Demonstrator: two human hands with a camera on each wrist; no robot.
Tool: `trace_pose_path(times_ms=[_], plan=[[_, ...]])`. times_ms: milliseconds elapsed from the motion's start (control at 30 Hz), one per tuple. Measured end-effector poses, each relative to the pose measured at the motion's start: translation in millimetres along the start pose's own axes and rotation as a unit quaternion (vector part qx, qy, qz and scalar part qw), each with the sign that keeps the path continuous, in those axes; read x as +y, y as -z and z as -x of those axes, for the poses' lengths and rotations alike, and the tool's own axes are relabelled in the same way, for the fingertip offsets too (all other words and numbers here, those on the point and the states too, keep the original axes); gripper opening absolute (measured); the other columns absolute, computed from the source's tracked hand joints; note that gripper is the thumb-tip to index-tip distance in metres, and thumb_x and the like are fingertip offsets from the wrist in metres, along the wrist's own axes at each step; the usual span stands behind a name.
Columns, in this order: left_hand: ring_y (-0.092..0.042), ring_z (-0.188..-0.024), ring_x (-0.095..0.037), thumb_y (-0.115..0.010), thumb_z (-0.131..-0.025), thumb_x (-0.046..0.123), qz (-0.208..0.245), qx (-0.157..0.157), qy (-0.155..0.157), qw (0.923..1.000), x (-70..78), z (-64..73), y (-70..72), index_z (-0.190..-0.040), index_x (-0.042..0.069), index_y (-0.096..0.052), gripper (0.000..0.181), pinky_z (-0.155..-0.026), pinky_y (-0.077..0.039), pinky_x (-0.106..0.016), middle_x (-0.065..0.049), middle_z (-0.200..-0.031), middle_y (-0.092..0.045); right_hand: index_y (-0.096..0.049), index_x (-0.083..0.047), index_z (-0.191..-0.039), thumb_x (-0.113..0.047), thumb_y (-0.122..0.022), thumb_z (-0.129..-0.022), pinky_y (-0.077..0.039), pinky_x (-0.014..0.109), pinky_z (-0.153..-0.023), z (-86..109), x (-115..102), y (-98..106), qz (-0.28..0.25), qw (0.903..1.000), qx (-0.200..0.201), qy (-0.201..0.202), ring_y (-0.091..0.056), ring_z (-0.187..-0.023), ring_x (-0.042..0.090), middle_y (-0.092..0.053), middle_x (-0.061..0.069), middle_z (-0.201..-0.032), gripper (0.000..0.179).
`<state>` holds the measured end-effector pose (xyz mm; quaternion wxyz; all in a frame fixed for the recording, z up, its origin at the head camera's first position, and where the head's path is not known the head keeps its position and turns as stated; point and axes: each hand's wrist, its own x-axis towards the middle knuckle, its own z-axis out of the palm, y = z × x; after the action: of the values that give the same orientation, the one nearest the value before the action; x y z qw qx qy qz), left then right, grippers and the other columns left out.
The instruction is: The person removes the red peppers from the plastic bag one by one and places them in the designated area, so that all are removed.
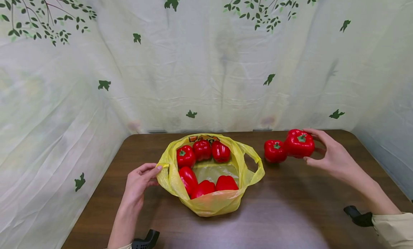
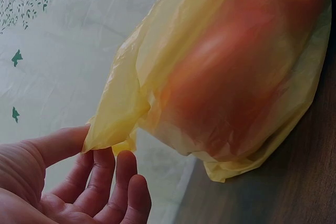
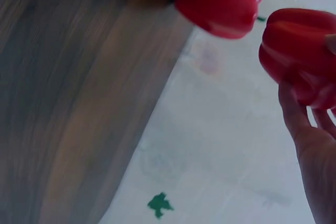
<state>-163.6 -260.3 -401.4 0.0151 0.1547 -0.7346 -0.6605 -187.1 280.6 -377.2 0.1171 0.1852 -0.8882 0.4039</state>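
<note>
A yellow plastic bag stands on the table with its mouth wide, several red bell peppers lying around its inside. My left hand pinches the bag's left handle between thumb and fingers; the left wrist view shows the gathered yellow film at the fingertips. To the right, my right hand grips a red bell pepper with a green stem, held above the table. Just left of it another red bell pepper sits on the table, partly overlapped by the held one in the head view.
The brown wooden table ends at a back edge against a pale curtain printed with green leaves. The bag's right handle loop stands out toward the loose pepper. A black wrist strap circles the right wrist.
</note>
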Motion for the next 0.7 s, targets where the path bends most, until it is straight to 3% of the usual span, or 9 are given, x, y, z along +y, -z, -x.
trace_pose_path(times_ms=[200,300,433,700], plan=[[-0.065,-0.074,-0.017,-0.077,-0.088,0.024,-0.002,-0.002,0.0,1.0,0.0,-0.1,-0.6,-0.108,0.0,-0.066,0.032,-0.075,-0.057,-0.036,-0.002,-0.091,-0.069,-0.043,-0.01,-0.143,0.009,-0.081,-0.072,-0.048,0.009,-0.078,2.8,17,11,0.012,0.9998,-0.014,-0.005,-0.051,-0.105,-0.007,-0.05,0.011,-0.133,0.082],[-0.065,-0.074,-0.018,-0.076,-0.088,0.023,-0.002,-0.001,0.001,1.0,0.0,0.0,-1.0,-0.108,0.0,-0.066,0.032,-0.074,-0.057,-0.035,-0.002,-0.091,-0.069,-0.043,-0.006,-0.142,0.008,-0.082,-0.072,-0.051,0.012,-0.074,5.1,28,13,0.021,0.9994,-0.025,-0.006,-0.058,-0.106,0.012,-0.05,0.016,-0.132,0.082],[-0.065,-0.074,-0.017,-0.076,-0.088,0.022,0.0,-0.001,0.002,1.0,1.0,0.1,-1.1,-0.109,-0.001,-0.065,0.033,-0.073,-0.057,-0.034,-0.001,-0.09,-0.07,-0.042,-0.003,-0.142,0.006,-0.083,-0.072,-0.052,0.016,-0.071,6.7,45,12,0.035,0.9983,-0.047,-0.008,-0.055,-0.107,0.038,-0.048,0.021,-0.133,0.081],[-0.065,-0.076,-0.018,-0.076,-0.088,0.024,-0.007,-0.002,0.007,1.0,0.6,0.3,-1.5,-0.11,-0.001,-0.065,0.034,-0.074,-0.057,-0.034,-0.002,-0.094,-0.069,-0.04,-0.002,-0.143,0.002,-0.079,-0.077,-0.054,0.02,-0.07,5.7,68,3,0.029,0.9954,-0.081,-0.041,-0.054,-0.111,0.047,-0.048,0.026,-0.134,0.078]])
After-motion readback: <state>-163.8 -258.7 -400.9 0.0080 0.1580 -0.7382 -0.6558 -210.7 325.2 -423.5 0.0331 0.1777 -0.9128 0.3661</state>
